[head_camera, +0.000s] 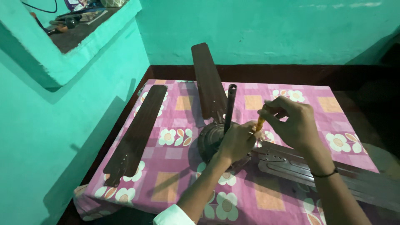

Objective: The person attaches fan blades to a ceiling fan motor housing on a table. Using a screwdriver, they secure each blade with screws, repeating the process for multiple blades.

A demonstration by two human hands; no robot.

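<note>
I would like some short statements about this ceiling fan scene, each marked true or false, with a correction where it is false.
1. The right hand holds a tool with a yellow-orange handle. True.
2. The loose fan blade at the left lies on a bare wooden table. False: it lies on the pink flowered cloth.
3. The left hand rests on the fan motor. True.
4. The down rod lies flat on the cloth. False: it stands up from the motor.
5. The walls are painted white. False: the wall is green.
</note>
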